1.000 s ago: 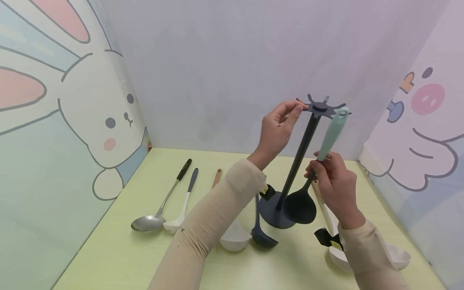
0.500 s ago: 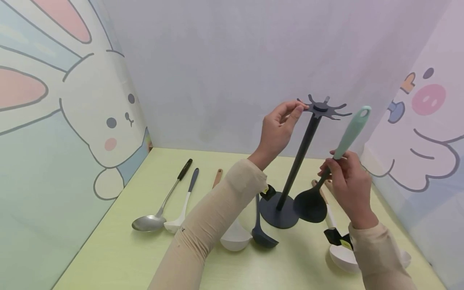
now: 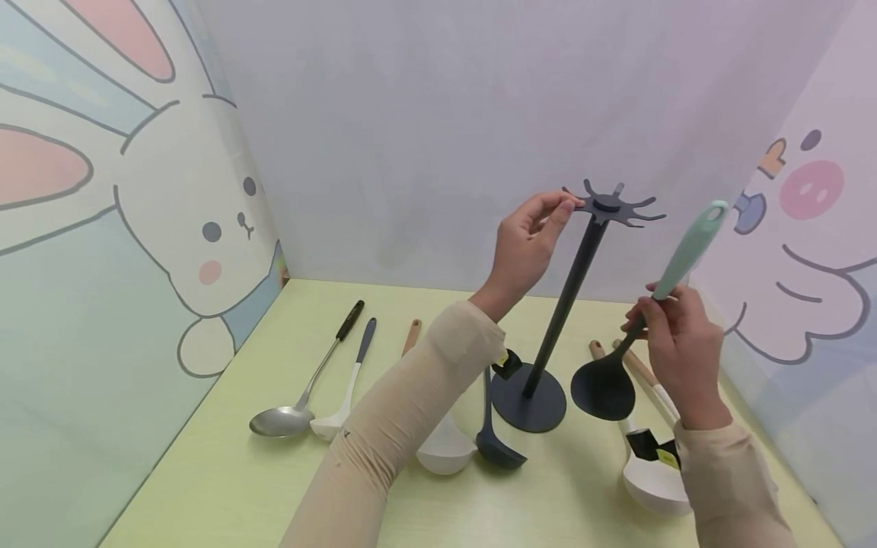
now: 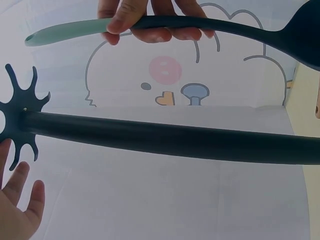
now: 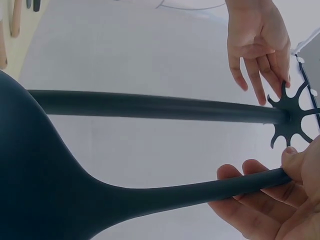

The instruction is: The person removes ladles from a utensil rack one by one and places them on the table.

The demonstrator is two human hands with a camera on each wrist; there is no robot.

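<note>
A dark utensil stand (image 3: 574, 289) with a round base and a ring of curved hooks on top stands tilted in the head view. My left hand (image 3: 522, 237) pinches one of its hooks at the tips of thumb and forefinger. Right of the stand, my right hand (image 3: 687, 354) grips a ladle (image 3: 604, 388) at the junction of its mint-green handle and black shaft. The ladle hangs bowl-down above the table, its handle leaning right, apart from the hooks. In the left wrist view the same ladle (image 4: 240, 29) lies across the top, fingers curled round it.
On the yellow table (image 3: 205, 495) lie a steel spoon (image 3: 281, 422), a white ladle with grey handle (image 3: 333, 425), a wooden-handled white ladle (image 3: 445, 450) and a dark ladle (image 3: 500, 452). Right of the stand lie another white ladle (image 3: 656, 489) and a wooden-handled utensil (image 3: 640, 367).
My right hand has carried the ladle rightward, its handle top moving away from the hooks it overlapped a second ago. The left hand and the stand have kept their place.
</note>
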